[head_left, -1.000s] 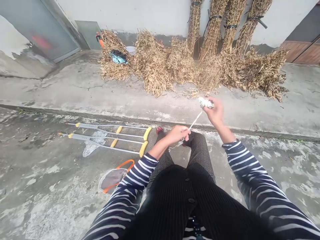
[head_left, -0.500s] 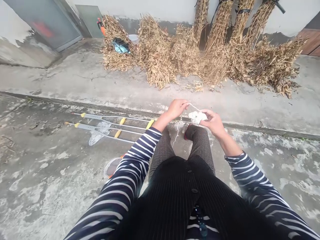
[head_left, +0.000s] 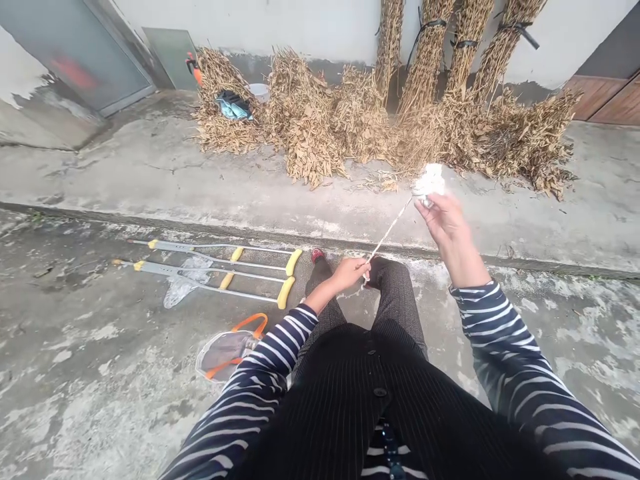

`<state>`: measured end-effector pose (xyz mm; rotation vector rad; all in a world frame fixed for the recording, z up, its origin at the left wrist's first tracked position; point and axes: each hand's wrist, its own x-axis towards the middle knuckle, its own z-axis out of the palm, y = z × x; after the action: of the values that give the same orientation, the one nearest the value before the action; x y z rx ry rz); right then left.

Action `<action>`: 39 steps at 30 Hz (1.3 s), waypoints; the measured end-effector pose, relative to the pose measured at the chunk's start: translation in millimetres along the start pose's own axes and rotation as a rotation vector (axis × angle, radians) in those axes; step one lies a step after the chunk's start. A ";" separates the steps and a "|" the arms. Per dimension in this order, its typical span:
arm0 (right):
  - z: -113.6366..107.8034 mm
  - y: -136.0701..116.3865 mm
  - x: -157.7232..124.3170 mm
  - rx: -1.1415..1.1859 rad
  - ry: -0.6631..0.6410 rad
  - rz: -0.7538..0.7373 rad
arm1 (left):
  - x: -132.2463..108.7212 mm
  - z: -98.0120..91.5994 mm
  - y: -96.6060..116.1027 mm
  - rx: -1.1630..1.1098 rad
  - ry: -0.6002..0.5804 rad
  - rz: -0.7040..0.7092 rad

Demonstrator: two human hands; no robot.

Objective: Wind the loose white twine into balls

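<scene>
A bundle of white rope (head_left: pixel 429 181) is pinched between the thumb and fingers of my right hand (head_left: pixel 447 217), raised over the concrete ledge. From the bundle a single strand (head_left: pixel 389 230) runs taut, down and to the left. My left hand (head_left: pixel 351 272) is closed on that strand in front of my legs, and a short end of it hangs below the fingers. The inner side of the bundle is partly hidden by my right fingers.
Two crutches (head_left: pixel 250 273) with yellow pads lie at the left, over a clear plastic bag (head_left: pixel 187 280). Nearer me is a mesh bag (head_left: pixel 223 353) with orange handles. Dried plant bundles (head_left: pixel 320 113) line the wall behind the raised ledge (head_left: pixel 240 190).
My right hand has moved up and right with the bundle. My left hand has come down, and the strand between them has become longer and straight. The view has shifted slightly.
</scene>
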<state>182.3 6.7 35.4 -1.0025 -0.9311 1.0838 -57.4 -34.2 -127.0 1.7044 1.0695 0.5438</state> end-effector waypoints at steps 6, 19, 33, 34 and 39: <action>7.7 -27.2 16.6 -0.080 0.087 -0.109 | 7.7 -34.1 -17.7 0.039 0.117 -0.093; 47.1 29.2 -36.1 -0.111 0.051 0.139 | 57.1 -29.4 92.7 -0.230 0.307 0.187; -3.3 74.4 -9.8 -0.808 0.184 -0.097 | -25.7 -42.1 89.7 0.659 0.073 0.255; -2.6 78.9 -14.5 -0.895 0.136 -0.121 | -23.4 -48.9 103.1 0.743 0.096 0.345; 5.7 85.9 -45.0 -0.951 -0.184 -0.206 | 23.8 -80.5 144.0 0.894 0.198 0.577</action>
<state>145.7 -22.2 -49.7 -1.5301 -1.7318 0.5308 -49.6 13.2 32.6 2.8399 1.0161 0.6469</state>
